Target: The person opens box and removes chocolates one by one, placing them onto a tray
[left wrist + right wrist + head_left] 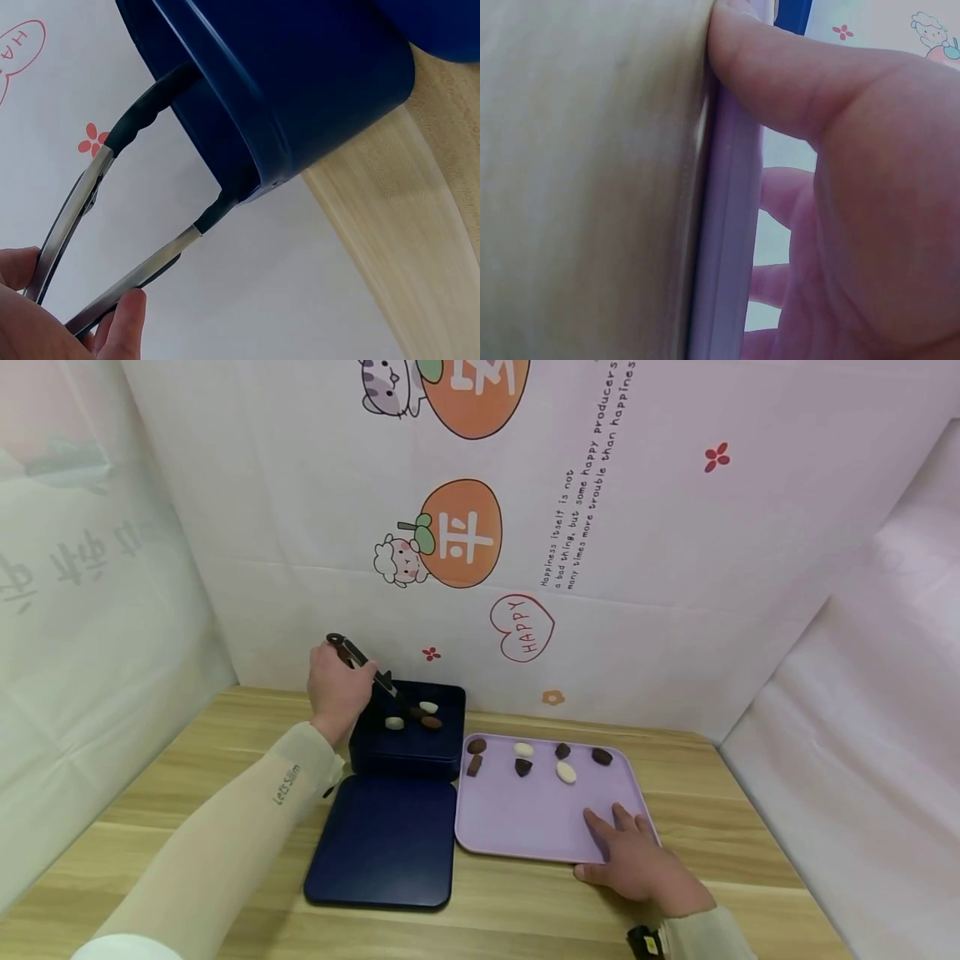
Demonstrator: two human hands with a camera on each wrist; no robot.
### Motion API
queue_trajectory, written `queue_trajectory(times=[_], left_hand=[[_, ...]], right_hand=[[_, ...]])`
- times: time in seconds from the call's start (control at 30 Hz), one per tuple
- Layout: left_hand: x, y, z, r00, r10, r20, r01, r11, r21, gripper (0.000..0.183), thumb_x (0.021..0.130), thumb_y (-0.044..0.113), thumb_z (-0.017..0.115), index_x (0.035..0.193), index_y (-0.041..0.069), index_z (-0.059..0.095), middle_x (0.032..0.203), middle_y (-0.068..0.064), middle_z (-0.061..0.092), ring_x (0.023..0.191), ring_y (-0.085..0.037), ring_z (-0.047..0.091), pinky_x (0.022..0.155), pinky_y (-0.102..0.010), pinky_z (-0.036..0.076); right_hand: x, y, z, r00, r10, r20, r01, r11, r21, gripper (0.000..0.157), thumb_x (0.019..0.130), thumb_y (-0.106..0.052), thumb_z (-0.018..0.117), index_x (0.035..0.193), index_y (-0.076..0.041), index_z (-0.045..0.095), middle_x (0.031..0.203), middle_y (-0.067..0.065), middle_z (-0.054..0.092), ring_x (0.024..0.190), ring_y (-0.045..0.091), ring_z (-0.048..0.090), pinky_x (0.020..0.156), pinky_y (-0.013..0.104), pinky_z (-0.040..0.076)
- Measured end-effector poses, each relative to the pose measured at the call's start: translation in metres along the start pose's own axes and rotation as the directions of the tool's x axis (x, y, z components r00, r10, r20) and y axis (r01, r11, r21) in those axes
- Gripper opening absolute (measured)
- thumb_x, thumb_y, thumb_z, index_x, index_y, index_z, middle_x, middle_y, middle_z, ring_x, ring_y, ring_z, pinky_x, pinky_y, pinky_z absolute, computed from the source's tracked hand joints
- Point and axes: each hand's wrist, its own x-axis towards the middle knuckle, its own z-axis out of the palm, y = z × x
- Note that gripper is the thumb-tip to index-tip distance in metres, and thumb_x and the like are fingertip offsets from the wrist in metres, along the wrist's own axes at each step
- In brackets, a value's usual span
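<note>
My left hand [341,685] grips a pair of tongs [367,667] with black tips and metal arms. Their tips reach down into a dark blue box [408,745], and in the left wrist view the two arms stand spread apart. Inside the box lie a brown chocolate-like piece [431,722] close by the tips and two white pieces, one white piece [394,723] on the left. My right hand [633,860] rests with spread fingers on the near right corner of a lilac tray [517,827], its thumb [780,67] along the front edge.
Several brown, dark and white pieces sit in two rows along the tray's far side, among them a white oval piece [566,772]. A flat dark blue lid [382,843] lies before the box. Behind the wooden table [247,735] hangs a printed white cloth [645,610].
</note>
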Motion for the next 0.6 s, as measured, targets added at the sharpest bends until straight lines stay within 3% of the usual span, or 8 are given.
queue_trajectory(times=[0.5,0.6], left_hand=[[-0.0018,0.0021,0.0023,1.000,0.012,0.020,-0.013,0.999,0.047,0.040,0.093,0.030,0.070,0.113,0.003,0.048,0.116,-0.015,0.046,0.092,-0.034,0.051,0.084,-0.047,0.045],[-0.0010,0.0026,0.0013,1.000,0.006,0.019,-0.006,1.000,0.013,0.039,0.092,0.029,0.071,0.111,0.003,0.049,0.113,-0.016,0.047,0.092,-0.034,0.053,0.082,-0.047,0.046]], right_hand=[[-0.0027,-0.0023,-0.0020,1.000,0.005,-0.001,-0.005,1.000,0.002,0.098,0.076,-0.074,0.066,0.152,-0.015,0.044,0.154,0.034,0.023,0.134,0.065,0.015,0.089,0.084,0.022],[-0.0027,-0.0024,-0.0022,1.000,0.004,-0.004,-0.004,1.000,-0.002,0.098,0.076,-0.074,0.066,0.152,-0.015,0.044,0.154,0.034,0.023,0.134,0.065,0.015,0.089,0.084,0.022]])
